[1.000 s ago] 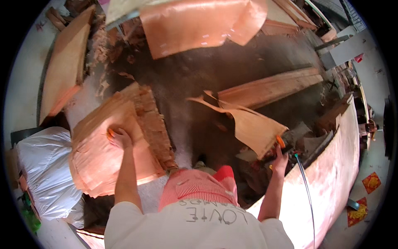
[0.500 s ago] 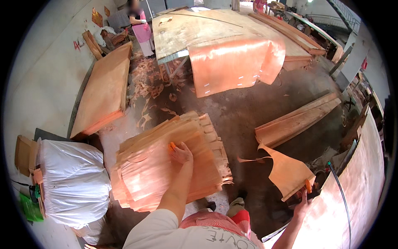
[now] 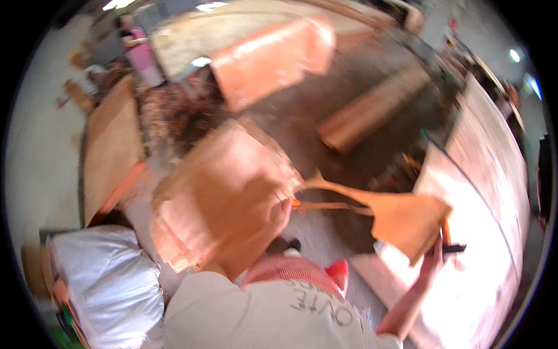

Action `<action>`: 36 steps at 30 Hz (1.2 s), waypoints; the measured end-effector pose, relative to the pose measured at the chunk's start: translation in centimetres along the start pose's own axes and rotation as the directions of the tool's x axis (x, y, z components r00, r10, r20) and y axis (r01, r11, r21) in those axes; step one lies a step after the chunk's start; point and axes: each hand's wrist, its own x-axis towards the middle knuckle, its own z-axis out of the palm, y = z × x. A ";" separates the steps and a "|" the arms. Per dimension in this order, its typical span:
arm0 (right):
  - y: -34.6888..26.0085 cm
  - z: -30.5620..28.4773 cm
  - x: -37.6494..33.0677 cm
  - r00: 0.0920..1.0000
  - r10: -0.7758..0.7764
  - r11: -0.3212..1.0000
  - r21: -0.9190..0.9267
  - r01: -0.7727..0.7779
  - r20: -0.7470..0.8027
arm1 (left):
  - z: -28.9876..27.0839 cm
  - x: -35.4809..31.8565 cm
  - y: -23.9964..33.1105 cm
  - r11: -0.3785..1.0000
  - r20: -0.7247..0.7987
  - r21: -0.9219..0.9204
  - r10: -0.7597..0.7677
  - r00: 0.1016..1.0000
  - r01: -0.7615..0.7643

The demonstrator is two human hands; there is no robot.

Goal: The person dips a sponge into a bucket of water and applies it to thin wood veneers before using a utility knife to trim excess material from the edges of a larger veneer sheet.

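My right hand [image 3: 431, 256] is closed on a ragged piece of wood veneer [image 3: 407, 218] above the pale board at the right. An orange cover shows on a finger, and a short black bar-like thing [image 3: 454, 249] pokes out beside the hand. Two narrow tails of the veneer stretch left toward my left hand [image 3: 283, 212]. That hand is blurred at the right edge of a stack of veneer sheets [image 3: 203, 186], with orange at its fingertips. Whether it grips the lower tail is unclear.
A large pale board [image 3: 482, 192] with a dark cord lies at the right. Behind is a long veneer bundle [image 3: 372, 110]. A white sack [image 3: 107, 285] and leaning sheets [image 3: 113, 151] are at the left. A person in pink [image 3: 142, 55] stands by the far table [image 3: 192, 41].
My view has turned and blurred. My left hand has moved from the stack's middle to its right edge. My right hand has carried the veneer piece over the board.
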 end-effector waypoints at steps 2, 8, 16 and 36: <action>-3.3 -1.4 -3.5 0.979 -0.187 0.981 -0.033 0.190 0.077 | 3.5 -5.0 -0.2 0.935 0.326 0.018 -0.340 0.882 0.353; -10.8 -16.9 -17.3 0.954 -0.289 0.957 -0.036 0.287 -0.079 | 16.5 -15.3 0.8 0.412 0.812 -0.036 -0.519 0.267 0.911; -16.9 -31.9 -36.6 0.866 -0.456 0.890 -0.075 0.450 -0.206 | 32.0 -30.8 0.7 0.183 0.966 -0.057 -0.238 0.100 0.981; -22.3 -50.0 -32.4 0.630 -0.449 0.894 -0.318 0.317 -0.634 | 45.2 -26.7 23.3 0.795 0.749 -0.491 0.175 0.639 0.358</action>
